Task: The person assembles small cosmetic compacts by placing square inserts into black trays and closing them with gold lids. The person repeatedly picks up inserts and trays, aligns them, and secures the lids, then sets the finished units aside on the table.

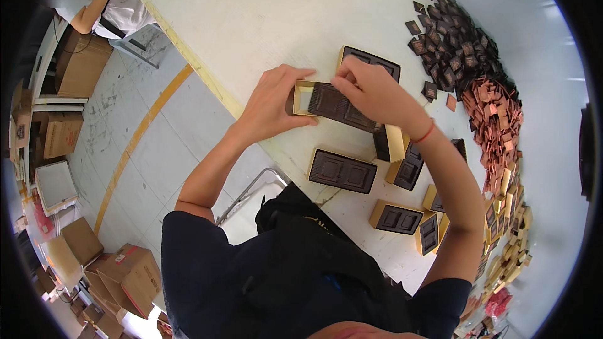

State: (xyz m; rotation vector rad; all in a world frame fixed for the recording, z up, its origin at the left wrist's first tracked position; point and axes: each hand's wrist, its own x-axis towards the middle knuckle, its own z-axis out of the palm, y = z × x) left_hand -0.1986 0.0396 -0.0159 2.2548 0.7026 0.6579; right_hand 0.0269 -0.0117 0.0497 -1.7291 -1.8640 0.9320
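In front of me lies a gold box [303, 104] with a dark brown moulded tray [333, 105] in it. The tray leaves the box's left end uncovered, so its pale inside shows there. My left hand [267, 105] grips that end, thumb along the near side and fingers along the far side. My right hand [380, 95] is over the right part, its curled fingers pinching the tray's far edge. That hand hides the box's right end. Just behind stands another gold box with a dark tray [384, 64], partly covered by the right hand.
Nearer me are a box with a tray [342, 171] and several smaller gold boxes [397, 218]. Along the right side heap black wrapped squares [449, 41], copper ones [493, 122] and gold ones [510, 257]. A person [122, 9] sits at the far left; cartons [125, 276] stand on the floor.
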